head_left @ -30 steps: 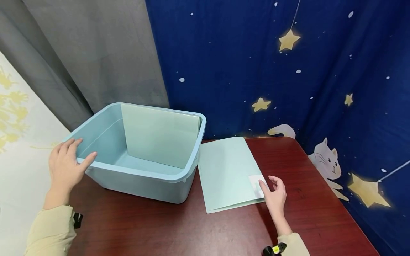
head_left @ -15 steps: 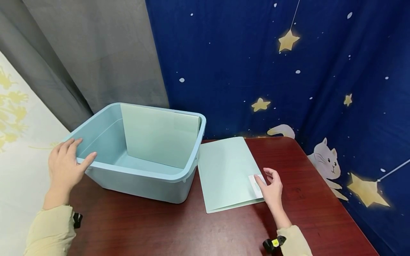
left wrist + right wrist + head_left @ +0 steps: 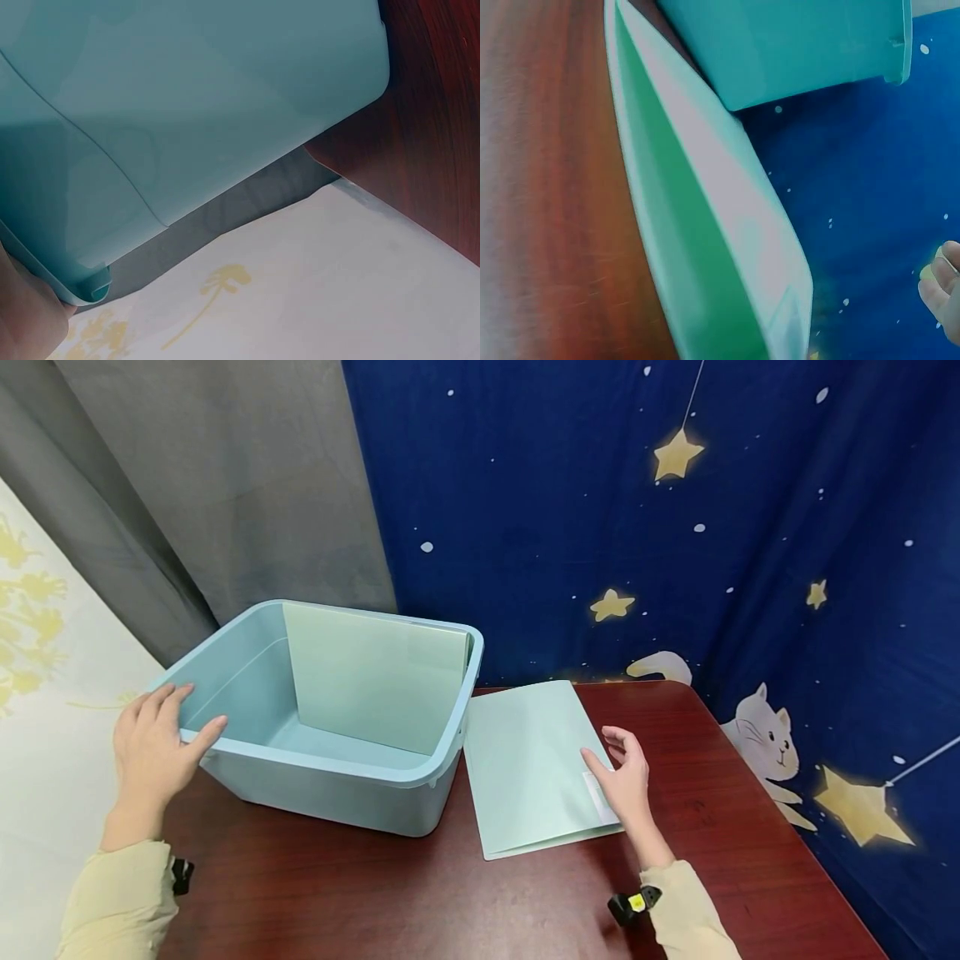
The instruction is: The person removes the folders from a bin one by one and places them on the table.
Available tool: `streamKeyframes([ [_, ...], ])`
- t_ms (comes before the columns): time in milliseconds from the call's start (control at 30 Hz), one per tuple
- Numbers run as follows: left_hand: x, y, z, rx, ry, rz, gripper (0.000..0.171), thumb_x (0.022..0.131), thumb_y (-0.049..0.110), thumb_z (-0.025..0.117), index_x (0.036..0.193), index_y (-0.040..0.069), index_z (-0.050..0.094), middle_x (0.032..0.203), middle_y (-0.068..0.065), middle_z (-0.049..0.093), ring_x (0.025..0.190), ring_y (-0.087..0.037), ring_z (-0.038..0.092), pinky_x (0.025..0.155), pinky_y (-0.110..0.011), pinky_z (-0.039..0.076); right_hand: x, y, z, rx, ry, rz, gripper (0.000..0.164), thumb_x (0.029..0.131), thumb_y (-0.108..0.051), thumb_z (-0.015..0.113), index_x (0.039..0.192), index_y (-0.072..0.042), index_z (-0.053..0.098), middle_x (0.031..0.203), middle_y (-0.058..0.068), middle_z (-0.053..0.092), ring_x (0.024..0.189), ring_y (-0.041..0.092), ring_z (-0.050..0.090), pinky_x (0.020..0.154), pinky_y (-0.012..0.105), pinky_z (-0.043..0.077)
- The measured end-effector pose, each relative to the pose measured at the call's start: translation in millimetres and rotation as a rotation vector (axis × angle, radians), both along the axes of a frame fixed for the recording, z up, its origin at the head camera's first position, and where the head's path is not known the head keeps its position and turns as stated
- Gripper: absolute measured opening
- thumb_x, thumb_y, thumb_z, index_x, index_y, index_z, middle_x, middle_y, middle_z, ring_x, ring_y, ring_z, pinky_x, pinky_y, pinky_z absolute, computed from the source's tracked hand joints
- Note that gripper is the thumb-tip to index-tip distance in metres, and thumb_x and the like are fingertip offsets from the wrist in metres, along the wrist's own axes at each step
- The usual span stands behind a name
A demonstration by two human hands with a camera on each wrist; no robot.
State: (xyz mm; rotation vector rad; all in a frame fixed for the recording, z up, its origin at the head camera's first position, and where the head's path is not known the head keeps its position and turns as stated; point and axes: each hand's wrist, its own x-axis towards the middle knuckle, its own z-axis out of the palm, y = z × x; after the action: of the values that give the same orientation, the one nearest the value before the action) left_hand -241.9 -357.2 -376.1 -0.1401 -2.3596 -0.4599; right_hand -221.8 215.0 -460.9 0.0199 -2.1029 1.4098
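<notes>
A light blue plastic storage bin (image 3: 315, 793) stands on the left part of the table. My left hand (image 3: 153, 752) grips its near left corner, fingers over the rim and thumb along the front; the left wrist view shows only part of that hand (image 3: 30, 315) at the rim. Inside, a pale green file folder (image 3: 375, 681) stands upright against the back wall. Another pale green folder (image 3: 532, 760), with a white label (image 3: 597, 797) near its spine, lies right of the bin, slightly gaping at its near end. Above its right edge is my right hand (image 3: 626, 777), holding nothing, thumb and fingers apart.
The reddish-brown wooden table (image 3: 720, 827) reaches back to a dark blue curtain (image 3: 540, 510) with stars and a cat. A grey curtain (image 3: 262, 485) hangs behind the bin, and white patterned cloth (image 3: 45, 760) lies at the left.
My right hand has moved away from me and a little left along the labelled edge of the folder on the table. The left hand, bin and both folders have stayed in place.
</notes>
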Motion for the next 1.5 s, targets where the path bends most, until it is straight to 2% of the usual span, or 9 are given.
streamKeyframes([
  [100,-0.1,0.2,-0.1,0.0,0.0,-0.001,0.066,0.081,0.048,0.054,0.121,-0.005,0.05,0.125,-0.03,0.044,0.116,-0.046,0.034,0.099,-0.055,0.02,-4.3,-2.8,10.7,0.009,0.029,0.037,0.045,0.074,-0.01,0.074,0.114,0.0,0.054,0.112,0.01,0.057,0.104,0.023,0.052,0.09,0.041,0.042],
  [167,-0.1,0.3,0.1,-0.001,-0.001,-0.002,0.066,0.081,0.048,0.054,0.121,-0.005,0.05,0.125,-0.03,0.044,0.116,-0.046,0.034,0.099,-0.055,0.02,-8.0,-5.1,18.6,0.01,0.046,0.061,0.046,0.074,-0.011,0.074,0.114,0.0,0.054,0.112,0.012,0.057,0.105,0.026,0.051,0.09,0.041,0.042],
  [333,-0.5,-0.7,0.1,-0.005,-0.003,-0.001,0.067,0.081,0.048,0.053,0.121,-0.005,0.05,0.124,-0.031,0.045,0.116,-0.046,0.034,0.099,-0.054,0.02,-7.4,-20.7,52.1,0.035,0.053,0.094,0.046,0.075,-0.006,0.072,0.115,0.003,0.052,0.113,0.016,0.056,0.105,0.026,0.051,0.089,0.017,0.04],
  [433,-1.7,-1.9,-0.7,-0.007,-0.001,-0.001,0.067,0.081,0.048,0.054,0.121,-0.005,0.05,0.124,-0.031,0.045,0.115,-0.046,0.035,0.1,-0.054,0.02,-5.4,-31.8,73.0,0.055,0.061,0.12,0.046,0.075,-0.003,0.07,0.115,0.008,0.05,0.113,0.021,0.054,0.106,0.031,0.05,0.093,0.024,0.042],
  [567,-1.6,-2.1,-0.8,-0.016,-0.015,0.002,0.066,0.081,0.046,0.055,0.122,-0.005,0.049,0.125,-0.031,0.044,0.116,-0.046,0.034,0.1,-0.055,0.02,-12.2,-39.1,85.8,0.064,0.082,0.173,0.046,0.076,-0.003,0.07,0.116,0.009,0.049,0.115,0.024,0.053,0.107,0.036,0.049,0.093,0.05,0.04],
  [667,-0.2,-1.7,-0.1,-0.022,-0.03,0.002,0.065,0.081,0.044,0.055,0.124,-0.005,0.048,0.125,-0.03,0.043,0.117,-0.046,0.033,0.1,-0.055,0.019,-16.5,-45.9,94.3,0.075,0.096,0.212,0.047,0.076,-0.003,0.07,0.116,0.009,0.049,0.116,0.023,0.052,0.108,0.036,0.049,0.094,0.049,0.039],
  [1067,1.0,-0.2,2.3,-0.04,-0.016,0.0,0.067,0.082,0.049,0.053,0.121,-0.006,0.049,0.122,-0.031,0.045,0.113,-0.046,0.036,0.099,-0.053,0.022,-25.2,-72.2,122.3,0.16,0.136,0.308,0.049,0.077,-0.004,0.069,0.119,0.008,0.047,0.12,0.023,0.05,0.11,0.033,0.048,0.095,0.046,0.04],
  [1300,2.2,-2.0,4.6,-0.054,-0.064,-0.001,0.065,0.083,0.044,0.053,0.124,-0.006,0.046,0.124,-0.032,0.043,0.114,-0.048,0.034,0.101,-0.053,0.02,-59.9,-76.5,113.0,0.191,0.159,0.363,0.058,0.075,-0.014,0.073,0.124,0.001,0.047,0.126,0.017,0.049,0.115,0.031,0.046,0.096,0.043,0.039],
  [1500,1.3,-3.3,4.1,-0.057,-0.073,-0.005,0.067,0.083,0.045,0.053,0.125,-0.006,0.045,0.123,-0.032,0.043,0.114,-0.047,0.034,0.101,-0.053,0.019,-69.8,-84.0,115.4,0.217,0.116,0.386,0.058,0.078,-0.024,0.071,0.126,-0.006,0.046,0.127,0.008,0.048,0.117,0.023,0.045,0.097,0.039,0.038],
])
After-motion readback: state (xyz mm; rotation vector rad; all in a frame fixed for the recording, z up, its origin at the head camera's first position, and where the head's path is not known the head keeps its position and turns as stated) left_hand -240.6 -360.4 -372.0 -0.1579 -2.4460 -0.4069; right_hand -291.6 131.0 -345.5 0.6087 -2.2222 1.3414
